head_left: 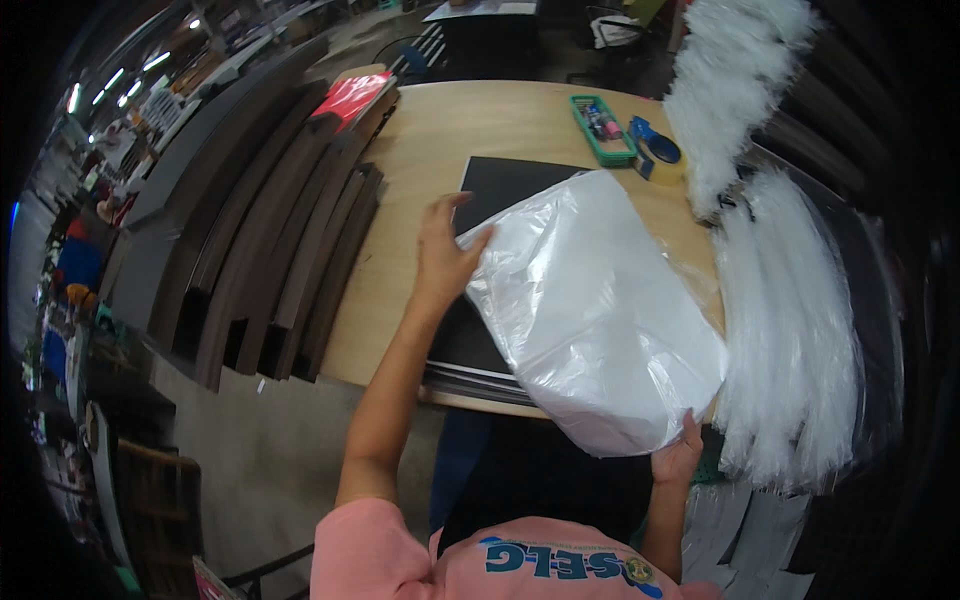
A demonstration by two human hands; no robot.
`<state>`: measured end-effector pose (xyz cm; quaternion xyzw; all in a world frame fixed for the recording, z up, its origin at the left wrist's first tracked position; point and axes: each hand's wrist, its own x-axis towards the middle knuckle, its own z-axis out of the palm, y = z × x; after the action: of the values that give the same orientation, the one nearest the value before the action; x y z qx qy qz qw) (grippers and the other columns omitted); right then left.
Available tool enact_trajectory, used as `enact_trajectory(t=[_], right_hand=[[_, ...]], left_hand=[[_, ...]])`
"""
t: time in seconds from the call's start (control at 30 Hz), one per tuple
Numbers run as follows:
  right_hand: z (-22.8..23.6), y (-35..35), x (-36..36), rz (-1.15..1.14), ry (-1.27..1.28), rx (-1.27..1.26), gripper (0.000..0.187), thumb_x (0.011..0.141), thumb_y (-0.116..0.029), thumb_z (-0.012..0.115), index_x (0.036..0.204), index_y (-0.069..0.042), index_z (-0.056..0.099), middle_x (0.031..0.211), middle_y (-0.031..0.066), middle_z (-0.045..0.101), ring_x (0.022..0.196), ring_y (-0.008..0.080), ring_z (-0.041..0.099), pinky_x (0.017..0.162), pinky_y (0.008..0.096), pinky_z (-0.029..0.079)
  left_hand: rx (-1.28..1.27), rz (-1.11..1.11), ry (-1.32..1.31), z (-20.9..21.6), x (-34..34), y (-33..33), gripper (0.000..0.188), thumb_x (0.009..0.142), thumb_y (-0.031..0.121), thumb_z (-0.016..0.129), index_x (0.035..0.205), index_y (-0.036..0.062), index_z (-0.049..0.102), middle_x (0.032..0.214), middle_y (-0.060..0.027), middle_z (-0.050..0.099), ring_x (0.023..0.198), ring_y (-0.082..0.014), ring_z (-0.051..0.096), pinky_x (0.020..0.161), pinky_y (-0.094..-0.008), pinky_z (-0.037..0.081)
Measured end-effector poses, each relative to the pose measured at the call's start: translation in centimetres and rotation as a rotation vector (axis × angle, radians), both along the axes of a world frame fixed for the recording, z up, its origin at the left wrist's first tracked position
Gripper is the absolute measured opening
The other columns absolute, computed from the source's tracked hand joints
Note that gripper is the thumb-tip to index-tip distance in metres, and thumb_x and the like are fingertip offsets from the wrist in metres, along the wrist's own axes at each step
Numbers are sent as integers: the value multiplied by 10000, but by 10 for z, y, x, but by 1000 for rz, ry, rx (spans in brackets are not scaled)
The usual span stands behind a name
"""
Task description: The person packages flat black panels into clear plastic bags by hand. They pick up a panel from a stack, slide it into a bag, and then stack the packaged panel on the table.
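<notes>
Person in pink shirt (pixel 372 550) at wooden table (pixel 415 130). Right hand (pixel 678 458) at lower right edge of glossy white plastic bag (pixel 600 320), fingers partly hidden; cannot tell whether pinching. Bag lies slantwise over stack of black panels (pixel 465 340), lower end past table's near edge. Left hand (pixel 445 250) at bag's left edge, thumb and fingers spread. Dark brown panels (pixel 270 230) piled left; clear plastic sleeves (pixel 790 340) heaped right. Farther: blue tape dispenser (pixel 645 135) beside green basket (pixel 617 160) holding small items.
</notes>
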<state>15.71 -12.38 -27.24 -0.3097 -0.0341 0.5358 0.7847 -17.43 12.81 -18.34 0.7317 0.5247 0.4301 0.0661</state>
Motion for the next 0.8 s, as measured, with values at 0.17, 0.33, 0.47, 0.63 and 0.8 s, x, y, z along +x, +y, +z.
enact_trajectory(t=[0.17, 0.33, 0.47, 0.63, 0.8], right_hand=[[1, 10, -1, 7, -139, -124, 588, 819, 103, 549, 1361, -26, 365, 1281, 150, 489, 1161, 284, 500, 1006, 406, 418], [-4, 2, -5, -50, -142, -125, 594, 795, 146, 538, 1343, -20, 380, 1268, 144, 498, 1149, 284, 514, 989, 405, 440], [-2, 1, -10, -75, -132, -75, 579, 790, 151, 536, 1327, -19, 401, 1246, 143, 515, 1141, 284, 523, 991, 403, 438], [4, 3, -15, -64, -122, -108, 566, 789, 151, 534, 1318, -8, 408, 1225, 143, 529, 1123, 283, 537, 986, 400, 438], [1, 13, -3, -28, -163, -69, 546, 792, 138, 541, 1305, -4, 418, 1222, 137, 532, 1108, 280, 545, 962, 389, 445]], left_hand=[[-407, 170, 397, -9, 62, 19, 752, 762, 452, 704, 1286, -13, 431, 1222, -267, 504, 1170, -418, 464, 955, -572, 344], [-685, -27, 211, -21, 44, 56, 883, 787, 713, 491, 1206, -65, 483, 1184, -275, 540, 1134, -406, 504, 935, -600, 339], [-615, 54, 570, -2, 71, 23, 825, 605, 695, 711, 981, -37, 648, 1060, -245, 629, 1083, -386, 569, 889, -496, 436], [-631, -87, 411, -8, 72, 37, 671, 565, 416, 834, 986, -65, 627, 932, -222, 667, 898, -335, 652, 770, -401, 498], [-927, -336, -101, -27, 58, 53, 492, 650, 287, 807, 944, -74, 648, 889, -160, 676, 756, -269, 675, 708, -392, 521]])
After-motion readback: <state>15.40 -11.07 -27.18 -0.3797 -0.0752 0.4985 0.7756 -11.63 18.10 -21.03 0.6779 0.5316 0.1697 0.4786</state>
